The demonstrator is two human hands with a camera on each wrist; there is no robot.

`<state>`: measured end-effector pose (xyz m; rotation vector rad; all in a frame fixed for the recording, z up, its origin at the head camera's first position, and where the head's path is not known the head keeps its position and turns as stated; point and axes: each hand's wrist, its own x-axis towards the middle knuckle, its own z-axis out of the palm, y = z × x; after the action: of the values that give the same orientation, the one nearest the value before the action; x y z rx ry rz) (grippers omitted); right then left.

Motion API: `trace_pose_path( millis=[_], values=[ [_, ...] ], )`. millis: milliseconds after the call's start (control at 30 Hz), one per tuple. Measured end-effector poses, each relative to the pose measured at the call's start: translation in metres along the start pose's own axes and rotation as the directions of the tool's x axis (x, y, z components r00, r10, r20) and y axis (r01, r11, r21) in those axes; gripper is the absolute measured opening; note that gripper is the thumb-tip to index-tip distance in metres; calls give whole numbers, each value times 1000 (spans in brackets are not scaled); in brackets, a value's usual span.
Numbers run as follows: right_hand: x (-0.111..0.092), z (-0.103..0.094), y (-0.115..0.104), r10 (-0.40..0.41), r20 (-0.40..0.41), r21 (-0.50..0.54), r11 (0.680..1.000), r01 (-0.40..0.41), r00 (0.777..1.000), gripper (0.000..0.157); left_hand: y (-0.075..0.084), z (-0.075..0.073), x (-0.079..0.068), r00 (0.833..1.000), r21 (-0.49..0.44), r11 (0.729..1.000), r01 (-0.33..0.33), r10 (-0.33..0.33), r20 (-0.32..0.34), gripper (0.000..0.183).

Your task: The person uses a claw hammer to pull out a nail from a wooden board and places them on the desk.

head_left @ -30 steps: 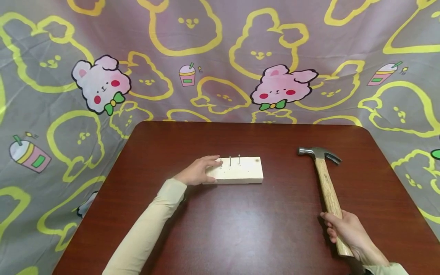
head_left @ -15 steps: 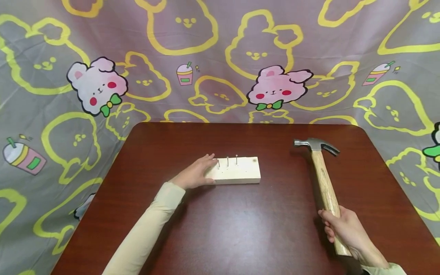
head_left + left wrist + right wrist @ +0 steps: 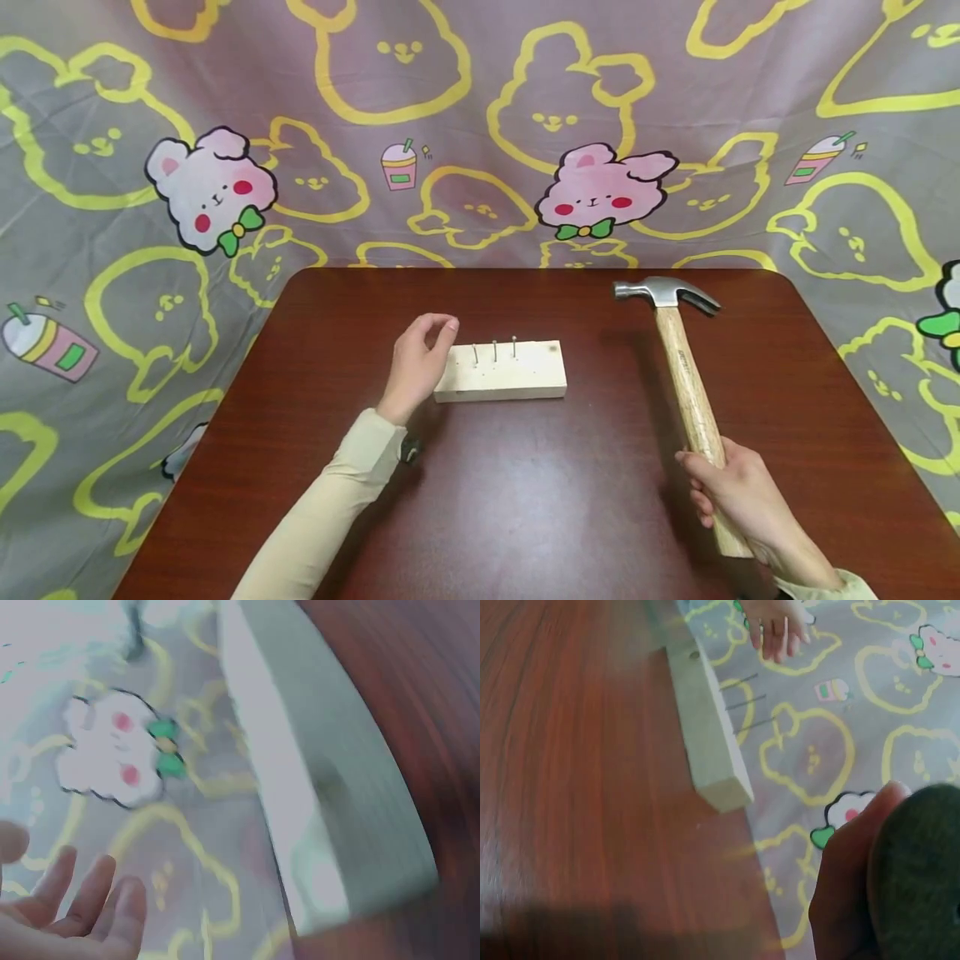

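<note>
A pale wooden block (image 3: 517,379) lies on the table with three thin nails (image 3: 494,352) standing upright in a row. My left hand (image 3: 417,362) hovers just above the block's left end, apart from it, its fingers loosely bent. In the left wrist view those fingers (image 3: 82,904) hold nothing, and the block (image 3: 345,772) is blurred beside them. My right hand (image 3: 746,496) grips a claw hammer (image 3: 686,379) low on its wooden handle, metal head up and away from me. Seen from the right wrist, the dark handle end (image 3: 919,862) sits in that hand.
The dark red-brown table (image 3: 540,500) has rounded far corners. A grey cloth (image 3: 480,83) with yellow outlines and cartoon rabbits hangs behind it and along both sides. A dark wrist device (image 3: 408,448) shows at the left cuff.
My left hand has let go of the block and risen off its left end. The hammer in my right hand has risen and shifted left. The block and nails stay put.
</note>
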<state>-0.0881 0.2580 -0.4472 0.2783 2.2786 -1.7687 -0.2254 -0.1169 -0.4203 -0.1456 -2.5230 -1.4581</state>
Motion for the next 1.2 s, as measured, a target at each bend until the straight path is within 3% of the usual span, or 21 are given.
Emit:
trace_pose_path(
  millis=[67,100,200,267,400,533,733,833,1033,1200],
  values=[
    [-2,3,-3,-5,12,-12,1000,5,1000,22,11,4,-3,999,-170,984,52,-51,9,26],
    [-3,5,-5,-7,19,-19,1000,7,1000,23,15,6,-4,996,-259,962,83,-78,29,26],
    [-7,9,-10,-20,38,-49,999,21,999,25,27,13,-10,979,-498,844,200,-150,139,27],
    [-10,11,-13,-23,55,-62,998,26,998,25,32,18,-15,956,-579,764,286,-187,226,29],
    [-17,13,-20,-44,93,-73,996,51,995,25,38,28,-23,888,-627,647,433,-189,419,37],
    [-25,17,-29,-57,131,-100,993,70,990,27,41,39,-28,826,-639,560,527,-159,541,45],
    [-32,24,-36,-84,220,-105,988,109,972,28,49,60,-33,771,-643,481,596,-117,626,56],
    [-34,29,-37,-137,277,-80,983,165,951,26,57,70,-36,761,-666,439,603,-67,645,56],
    [-34,41,-38,-189,350,-37,976,215,918,22,73,86,-40,789,-738,332,587,-30,614,19],
    [-34,47,-38,-194,379,-26,975,219,905,21,84,92,-42,796,-761,279,586,-22,605,21]
  ],
)
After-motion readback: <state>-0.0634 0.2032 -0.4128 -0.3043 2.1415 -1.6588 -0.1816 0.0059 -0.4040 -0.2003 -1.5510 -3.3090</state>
